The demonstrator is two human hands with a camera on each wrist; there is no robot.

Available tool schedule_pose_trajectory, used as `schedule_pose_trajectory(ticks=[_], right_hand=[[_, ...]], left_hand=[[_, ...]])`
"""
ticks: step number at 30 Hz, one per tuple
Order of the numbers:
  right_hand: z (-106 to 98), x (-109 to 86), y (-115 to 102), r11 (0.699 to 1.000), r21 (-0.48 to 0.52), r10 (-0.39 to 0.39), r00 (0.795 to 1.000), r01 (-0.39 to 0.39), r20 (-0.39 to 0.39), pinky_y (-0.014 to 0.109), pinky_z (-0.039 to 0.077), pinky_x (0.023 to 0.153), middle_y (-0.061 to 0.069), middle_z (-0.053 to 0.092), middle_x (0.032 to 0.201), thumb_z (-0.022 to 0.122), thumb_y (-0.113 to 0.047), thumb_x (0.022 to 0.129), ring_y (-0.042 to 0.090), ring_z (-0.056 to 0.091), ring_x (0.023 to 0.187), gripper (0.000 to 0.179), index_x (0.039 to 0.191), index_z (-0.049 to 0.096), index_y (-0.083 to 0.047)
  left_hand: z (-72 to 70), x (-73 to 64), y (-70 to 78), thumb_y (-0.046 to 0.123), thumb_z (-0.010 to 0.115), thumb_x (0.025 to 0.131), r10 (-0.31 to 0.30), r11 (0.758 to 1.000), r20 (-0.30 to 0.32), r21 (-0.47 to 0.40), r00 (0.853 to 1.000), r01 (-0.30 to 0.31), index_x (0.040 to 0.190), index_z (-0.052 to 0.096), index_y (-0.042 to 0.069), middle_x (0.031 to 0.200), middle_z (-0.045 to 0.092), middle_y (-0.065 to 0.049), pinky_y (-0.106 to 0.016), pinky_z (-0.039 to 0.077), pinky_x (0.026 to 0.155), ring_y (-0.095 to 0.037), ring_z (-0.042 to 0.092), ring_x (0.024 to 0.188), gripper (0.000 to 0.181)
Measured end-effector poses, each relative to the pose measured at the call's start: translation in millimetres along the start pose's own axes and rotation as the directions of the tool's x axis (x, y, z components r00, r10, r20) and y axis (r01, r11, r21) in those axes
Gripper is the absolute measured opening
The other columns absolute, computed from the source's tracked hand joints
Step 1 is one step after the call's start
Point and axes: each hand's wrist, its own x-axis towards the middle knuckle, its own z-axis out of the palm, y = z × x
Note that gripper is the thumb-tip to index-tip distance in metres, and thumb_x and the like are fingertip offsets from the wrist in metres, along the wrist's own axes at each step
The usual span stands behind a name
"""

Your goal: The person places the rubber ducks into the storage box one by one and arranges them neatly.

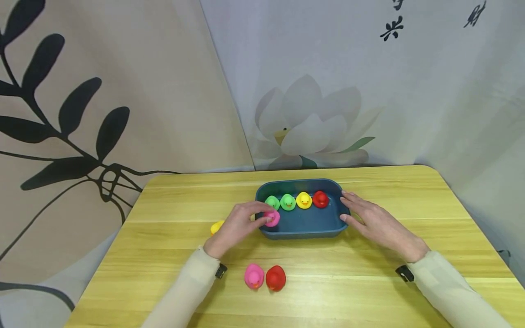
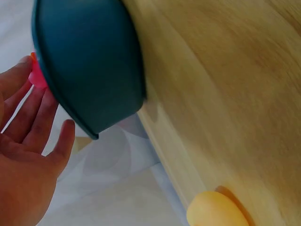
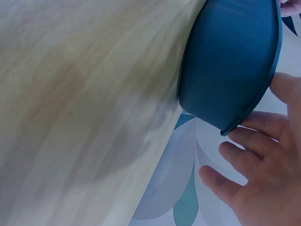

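A dark blue tray (image 1: 307, 234) holds a row of rubber ducks along its far side: two green ducks (image 1: 288, 202), a yellow duck (image 1: 304, 200) and a red duck (image 1: 321, 199). Over the tray's left end my left hand (image 1: 242, 224) pinches a pink duck (image 1: 272, 219) between thumb and fingers. In the left wrist view, the tray's wall hides most of that pink duck (image 2: 37, 77). At the opposite end my right hand (image 1: 379, 223) rests its extended fingers against the rim; the right wrist view shows the fingertips (image 3: 237, 134) at the tray's edge.
On the wooden table (image 1: 348, 291), another pink duck (image 1: 254, 276) and another red duck (image 1: 276, 278) stand side by side in front of the tray. A second yellow duck (image 1: 216, 227) is partly hidden behind my left wrist. A printed curtain (image 1: 172, 91) hangs behind the table.
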Motion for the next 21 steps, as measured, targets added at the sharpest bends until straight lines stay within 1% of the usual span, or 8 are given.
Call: schedule_pose_trajectory(ticks=[5,8,11,13,18,21], right_hand=[[0,0.3,0,1.000,-0.002,0.005,1.000,-0.005,0.001,0.059,0.036,0.116,0.017,0.037,0.164,0.061,-0.036,0.106,0.040,0.039,0.148,0.060,0.152,0.049,0.001],[0,0.4,0,1.000,0.001,0.011,1.000,-0.011,0.004,0.059,0.036,0.116,0.017,0.037,0.164,0.061,-0.036,0.106,0.040,0.038,0.148,0.061,0.152,0.048,0.001],[0,0.6,0,1.000,0.004,0.014,1.000,-0.014,0.004,0.060,0.036,0.116,0.017,0.037,0.164,0.061,-0.037,0.106,0.040,0.039,0.148,0.061,0.152,0.048,0.001],[0,1.0,1,1.000,0.002,0.012,1.000,-0.012,0.004,0.060,0.036,0.116,0.017,0.037,0.164,0.061,-0.037,0.106,0.040,0.039,0.147,0.061,0.152,0.048,0.001],[1,1.5,1,1.000,-0.003,0.011,1.000,-0.011,0.005,0.060,0.036,0.116,0.018,0.037,0.164,0.061,-0.037,0.106,0.040,0.039,0.147,0.061,0.152,0.049,0.001],[1,1.6,1,1.000,-0.002,0.012,1.000,-0.012,0.007,0.060,0.036,0.116,0.017,0.037,0.164,0.061,-0.037,0.106,0.040,0.039,0.148,0.061,0.152,0.049,0.001]], left_hand=[[3.5,2.9,-2.8,0.011,0.081,0.091,0.030,0.997,0.015,0.074,0.999,-0.031,0.118,0.077,0.009,0.114,0.076,-0.002,-0.038,0.057,0.096,-0.020,0.069,0.108,0.027],[4.9,4.8,-3.6,0.010,0.082,0.090,0.048,0.992,0.026,0.118,0.999,-0.050,0.116,0.077,0.008,0.112,0.076,-0.002,-0.038,0.057,0.093,-0.020,0.066,0.104,0.027],[5.7,6.8,-4.3,0.012,0.083,0.089,0.044,0.988,0.040,0.143,0.998,-0.050,0.116,0.078,0.009,0.112,0.077,-0.002,-0.038,0.057,0.091,-0.020,0.065,0.101,0.027],[6.3,8.3,-5.4,0.014,0.084,0.089,0.040,0.986,0.049,0.160,0.998,-0.047,0.115,0.078,0.009,0.111,0.077,-0.002,-0.040,0.055,0.094,-0.019,0.066,0.100,0.027],[7.4,11.9,-9.6,0.016,0.084,0.089,0.047,0.976,0.074,0.211,0.996,-0.062,0.110,0.080,0.010,0.107,0.078,-0.002,-0.047,0.047,0.110,-0.018,0.072,0.101,0.023],[7.2,13.9,-10.5,0.015,0.084,0.088,0.055,0.971,0.091,0.228,0.994,-0.074,0.106,0.081,0.009,0.103,0.079,-0.002,-0.049,0.046,0.111,-0.019,0.073,0.099,0.019]])
